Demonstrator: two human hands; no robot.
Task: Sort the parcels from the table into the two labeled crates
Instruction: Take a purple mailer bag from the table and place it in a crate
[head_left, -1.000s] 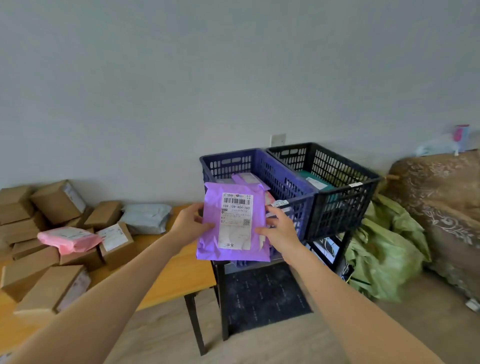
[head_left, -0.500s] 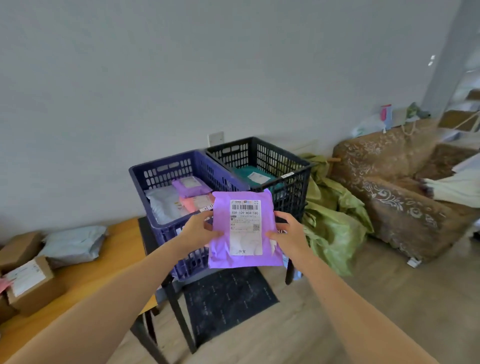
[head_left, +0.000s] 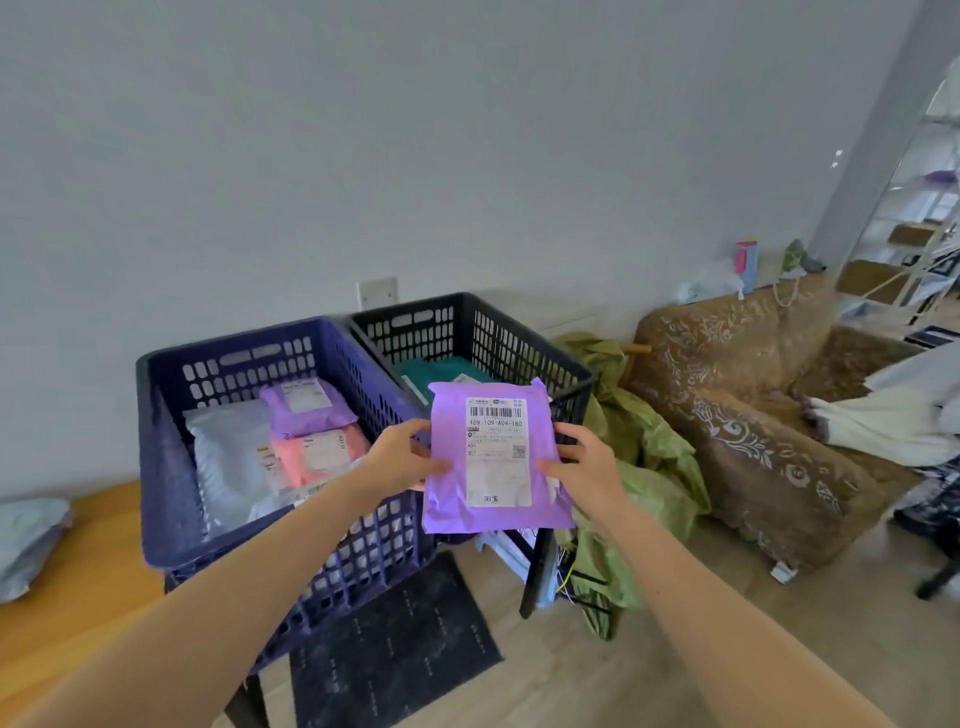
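Two hands, left hand (head_left: 402, 457) and right hand (head_left: 584, 465), pinch the purple parcel (head_left: 496, 457) upright, long axis vertical, barcode uppermost.

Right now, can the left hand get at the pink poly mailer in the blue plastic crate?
Probably, once freed: the left hand grips the purple poly mailer with the right hand. The pink poly mailer lies mostly uncovered in the open-topped blue plastic crate, near it.

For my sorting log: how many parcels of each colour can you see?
Purple: 2, held parcel, another in blue crate
Pink: 1
Teal: 1
White or grey: 2; maybe a third, half hidden
Total: 6 sure
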